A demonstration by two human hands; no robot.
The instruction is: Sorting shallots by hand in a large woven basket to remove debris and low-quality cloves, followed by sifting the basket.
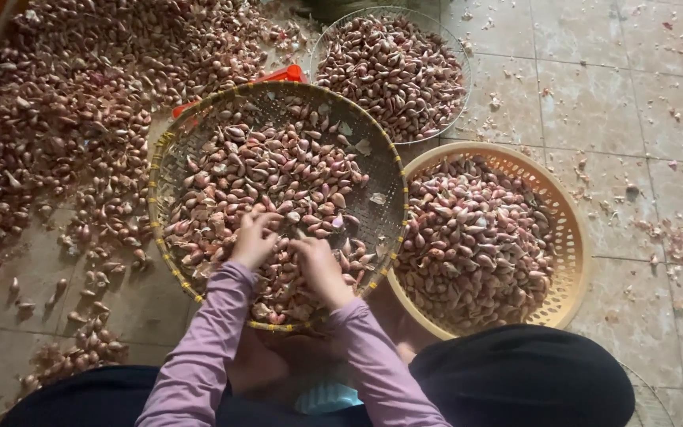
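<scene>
A round woven bamboo tray (175,150) sits in front of me, heaped with pinkish garlic cloves (278,170). My left hand (253,239) rests in the cloves near the tray's front, fingers curled into the pile. Just to its right, my right hand (319,265) also lies on the cloves, fingers bent down among them. Both wrists wear lilac sleeves. Whether either hand holds a clove is hidden by the fingers.
A tan plastic basket (575,237) full of cloves stands right of the tray. A wire-mesh basket (393,67) of cloves is behind. A big loose heap of cloves (65,103) covers the tiled floor at left. A red tool (282,76) pokes out behind the tray. Papery skins litter the tiles.
</scene>
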